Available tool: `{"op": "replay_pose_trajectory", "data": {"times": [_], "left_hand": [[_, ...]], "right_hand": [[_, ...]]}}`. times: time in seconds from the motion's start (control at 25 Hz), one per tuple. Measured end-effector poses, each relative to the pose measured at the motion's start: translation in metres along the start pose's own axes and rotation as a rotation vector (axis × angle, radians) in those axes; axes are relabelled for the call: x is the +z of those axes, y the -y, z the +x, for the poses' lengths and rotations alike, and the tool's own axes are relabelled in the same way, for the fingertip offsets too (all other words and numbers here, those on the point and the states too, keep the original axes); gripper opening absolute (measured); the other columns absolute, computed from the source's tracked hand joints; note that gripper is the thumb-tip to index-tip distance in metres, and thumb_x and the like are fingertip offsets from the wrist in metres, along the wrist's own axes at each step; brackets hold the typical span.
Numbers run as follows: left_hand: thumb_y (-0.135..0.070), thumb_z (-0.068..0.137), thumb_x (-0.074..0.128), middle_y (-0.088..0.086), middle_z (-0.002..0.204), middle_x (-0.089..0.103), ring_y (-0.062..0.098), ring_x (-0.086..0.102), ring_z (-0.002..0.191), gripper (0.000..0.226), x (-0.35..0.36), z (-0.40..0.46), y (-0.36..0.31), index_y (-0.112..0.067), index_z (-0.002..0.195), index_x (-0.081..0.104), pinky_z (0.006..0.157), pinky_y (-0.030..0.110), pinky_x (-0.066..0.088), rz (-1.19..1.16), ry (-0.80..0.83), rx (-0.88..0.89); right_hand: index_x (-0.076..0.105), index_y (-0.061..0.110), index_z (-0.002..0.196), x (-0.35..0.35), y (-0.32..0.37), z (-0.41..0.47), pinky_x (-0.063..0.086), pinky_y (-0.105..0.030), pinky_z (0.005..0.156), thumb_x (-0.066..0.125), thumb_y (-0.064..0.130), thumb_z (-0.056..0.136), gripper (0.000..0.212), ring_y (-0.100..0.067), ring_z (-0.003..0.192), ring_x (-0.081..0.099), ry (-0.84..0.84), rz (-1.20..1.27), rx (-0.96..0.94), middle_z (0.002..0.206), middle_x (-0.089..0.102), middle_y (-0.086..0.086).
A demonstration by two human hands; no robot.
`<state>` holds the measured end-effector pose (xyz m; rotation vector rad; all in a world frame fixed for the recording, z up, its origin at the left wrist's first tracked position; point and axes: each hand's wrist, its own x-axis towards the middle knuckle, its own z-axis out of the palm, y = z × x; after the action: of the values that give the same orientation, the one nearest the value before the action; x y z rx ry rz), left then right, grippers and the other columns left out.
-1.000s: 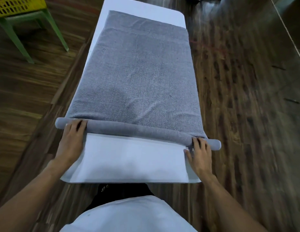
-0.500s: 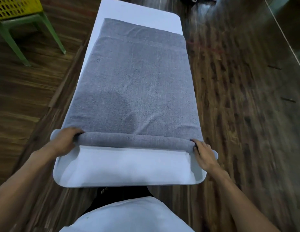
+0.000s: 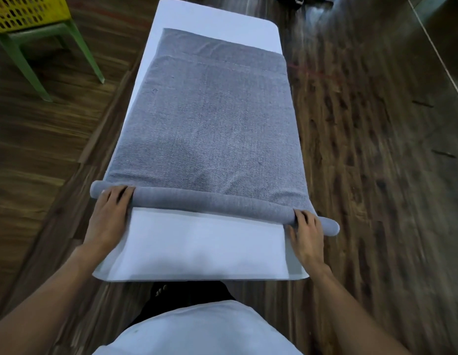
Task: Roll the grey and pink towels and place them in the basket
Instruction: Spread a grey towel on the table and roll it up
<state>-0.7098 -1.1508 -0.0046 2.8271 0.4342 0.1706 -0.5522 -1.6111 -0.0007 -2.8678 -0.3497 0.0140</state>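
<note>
grey towel [image 3: 210,119] lying flat along the white table [image 3: 197,247], its near edge wound into a thin roll [image 3: 212,201]; left hand [image 3: 108,213] and right hand [image 3: 306,233] press spread fingers on opposite ends, keeping the roll even.

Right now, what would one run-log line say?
step: rolling grey towel | left hand: on roll | right hand: on roll | mostly unrolled | pink towel: unseen
</note>
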Motion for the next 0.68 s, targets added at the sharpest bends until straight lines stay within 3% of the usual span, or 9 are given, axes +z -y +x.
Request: {"op": "replay_pose_trajectory", "data": {"times": [0.12,0.28,0.4,0.52,0.6,0.68], "left_hand": [[0.002,0.088,0.056,0.020,0.127,0.056,0.040,0.049,0.116,0.039,-0.005,0.025,-0.003,-0.002,0.127,0.055,0.097,0.053,0.042,-0.023,0.032,-0.025],[-0.001,0.088,0.053,0.016,0.126,0.059,0.036,0.051,0.117,0.037,-0.015,0.018,0.005,-0.007,0.124,0.060,0.100,0.049,0.040,-0.014,0.138,-0.012],[0.004,0.080,0.059,0.018,0.127,0.059,0.037,0.052,0.119,0.047,-0.015,0.021,0.016,-0.008,0.125,0.061,0.104,0.048,0.039,-0.037,0.282,0.060],[0.007,0.078,0.064,0.020,0.113,0.056,0.041,0.057,0.102,0.044,-0.016,0.040,0.015,-0.008,0.119,0.063,0.090,0.049,0.045,-0.223,0.118,-0.041],[-0.001,0.080,0.069,0.014,0.102,0.057,0.038,0.053,0.087,0.024,-0.020,0.039,0.003,-0.011,0.101,0.070,0.075,0.045,0.045,-0.124,-0.074,-0.060],[-0.009,0.086,0.066,0.013,0.101,0.060,0.039,0.052,0.088,0.013,-0.017,0.021,-0.007,-0.010,0.098,0.071,0.073,0.046,0.044,-0.030,-0.172,0.026]], "right_hand": [[0.060,0.003,0.121,-0.006,0.008,0.018,0.040,-0.045,0.101,0.056,0.014,0.096,0.028,-0.032,0.110,0.051,0.055,0.054,0.048,0.119,0.060,-0.015],[0.052,0.007,0.132,-0.016,-0.007,0.013,0.038,-0.043,0.103,0.034,0.022,0.105,0.036,-0.029,0.112,0.049,0.219,-0.004,-0.052,0.126,0.057,-0.011],[0.056,0.013,0.125,-0.019,-0.025,0.013,0.044,-0.040,0.100,0.039,0.022,0.102,0.030,-0.023,0.108,0.054,0.275,0.150,-0.039,0.123,0.060,-0.009],[0.060,0.014,0.109,-0.019,-0.016,0.020,0.047,-0.044,0.092,0.058,0.010,0.094,0.016,-0.023,0.102,0.050,0.047,0.271,0.139,0.116,0.055,-0.011],[0.064,0.014,0.102,-0.014,-0.002,0.019,0.045,-0.049,0.086,0.058,0.017,0.095,0.010,-0.029,0.100,0.047,-0.064,0.077,0.205,0.111,0.056,-0.011],[0.066,0.012,0.104,-0.007,0.005,0.010,0.044,-0.050,0.087,0.051,0.030,0.098,0.024,-0.031,0.102,0.050,-0.097,-0.006,0.134,0.111,0.061,-0.011]]}}
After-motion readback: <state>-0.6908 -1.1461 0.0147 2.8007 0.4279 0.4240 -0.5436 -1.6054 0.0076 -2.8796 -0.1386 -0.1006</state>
